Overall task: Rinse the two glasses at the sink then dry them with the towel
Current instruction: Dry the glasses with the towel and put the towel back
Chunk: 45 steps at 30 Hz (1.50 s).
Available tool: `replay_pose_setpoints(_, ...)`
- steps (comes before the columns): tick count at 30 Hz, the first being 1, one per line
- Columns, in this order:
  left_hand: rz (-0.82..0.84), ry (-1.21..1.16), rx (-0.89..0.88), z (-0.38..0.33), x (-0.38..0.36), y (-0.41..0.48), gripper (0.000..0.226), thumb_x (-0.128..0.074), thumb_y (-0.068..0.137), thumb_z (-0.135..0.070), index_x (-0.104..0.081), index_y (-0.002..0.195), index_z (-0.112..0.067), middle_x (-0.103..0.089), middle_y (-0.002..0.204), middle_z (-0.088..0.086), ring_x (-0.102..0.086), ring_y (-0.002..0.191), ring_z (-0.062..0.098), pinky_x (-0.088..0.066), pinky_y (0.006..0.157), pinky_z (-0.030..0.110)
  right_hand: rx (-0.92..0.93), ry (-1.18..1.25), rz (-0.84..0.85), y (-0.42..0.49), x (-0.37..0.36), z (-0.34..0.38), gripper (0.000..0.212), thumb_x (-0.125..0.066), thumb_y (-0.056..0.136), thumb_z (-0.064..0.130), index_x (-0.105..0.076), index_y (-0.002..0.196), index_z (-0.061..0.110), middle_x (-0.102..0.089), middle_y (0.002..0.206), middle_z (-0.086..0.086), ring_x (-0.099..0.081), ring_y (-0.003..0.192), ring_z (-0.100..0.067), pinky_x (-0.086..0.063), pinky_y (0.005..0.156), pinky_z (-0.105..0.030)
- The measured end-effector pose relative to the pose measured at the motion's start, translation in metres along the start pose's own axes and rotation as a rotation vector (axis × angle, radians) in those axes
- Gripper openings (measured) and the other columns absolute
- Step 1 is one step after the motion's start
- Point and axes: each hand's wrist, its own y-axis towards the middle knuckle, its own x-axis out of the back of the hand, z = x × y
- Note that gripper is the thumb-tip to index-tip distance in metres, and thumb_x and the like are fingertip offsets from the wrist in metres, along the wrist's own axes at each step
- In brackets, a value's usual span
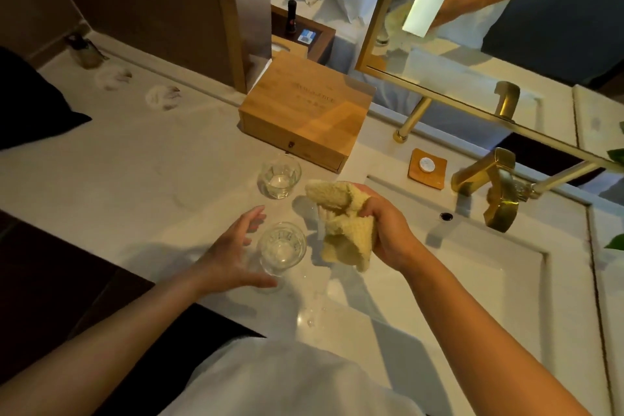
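Observation:
Two clear glasses stand upright on the white counter. The far glass is near the wooden box. The near glass stands just right of my left hand, whose fingers are spread around its left side; I cannot tell if they touch it. My right hand is closed on a crumpled yellow towel, held above the counter between the glasses and the sink basin.
A gold faucet stands behind the basin, with a wooden soap dish to its left. A wooden box sits at the back of the counter. A mirror rises behind. Water drops lie on the counter's front.

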Motion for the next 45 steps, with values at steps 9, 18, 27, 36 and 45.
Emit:
replay_pose_setpoints(9,-0.258,-0.161,-0.059,0.001,-0.054,0.026,0.088,-0.094,0.043,-0.048,-0.055,0.121,-0.037,-0.065,0.110,-0.031,-0.063,0.106,-0.005,-0.050,0.088,0.014,-0.103,0.411,0.140,-0.011,-0.014,-0.006,0.059,-0.051,0.064,0.016,-0.060,0.121,0.006,-0.066,0.109,-0.017,-0.063,0.096,-0.032,-0.055,0.087,-0.042)
replay_pose_setpoints(18,-0.170,-0.616,0.036,-0.059,-0.055,0.038,0.068,-0.091,0.044,-0.034,-0.064,0.106,-0.030,-0.065,0.097,0.003,-0.065,0.087,0.015,-0.055,0.073,0.027,0.167,0.437,0.030,-0.046,0.019,0.041,0.050,-0.045,0.069,0.012,-0.059,0.116,0.007,-0.071,0.098,-0.011,-0.069,0.090,-0.026,-0.060,0.075,-0.035)
replay_pose_setpoints(27,0.081,-0.533,-0.096,-0.148,-0.054,0.038,0.048,-0.076,0.063,-0.018,-0.066,0.109,-0.017,-0.068,0.111,0.027,-0.067,0.104,0.035,-0.054,0.092,0.057,0.545,-0.858,0.134,-0.072,0.022,0.030,0.040,-0.047,0.099,0.041,-0.052,0.137,0.033,-0.064,0.127,0.012,-0.060,0.110,-0.005,-0.050,0.092,-0.029)
replay_pose_setpoints(36,0.429,-0.344,0.013,-0.186,-0.062,0.040,0.056,-0.080,0.058,-0.033,-0.067,0.110,-0.018,-0.075,0.107,0.009,-0.069,0.104,0.032,-0.055,0.092,0.047,0.328,-1.144,0.452,-0.095,0.078,0.048,0.070,-0.086,0.074,0.034,-0.051,0.134,0.027,-0.066,0.120,0.002,-0.063,0.105,-0.018,-0.054,0.089,-0.042)
replay_pose_setpoints(45,0.692,-0.351,0.076,-0.230,-0.097,0.028,0.045,-0.076,0.057,-0.030,-0.066,0.093,-0.004,-0.072,0.079,0.013,-0.069,0.069,0.028,-0.059,0.066,0.033,0.470,-1.134,0.456,-0.128,0.100,0.039,0.062,-0.089,0.072,0.037,-0.059,0.126,0.028,-0.066,0.119,0.002,-0.063,0.099,-0.017,-0.057,0.083,-0.036)
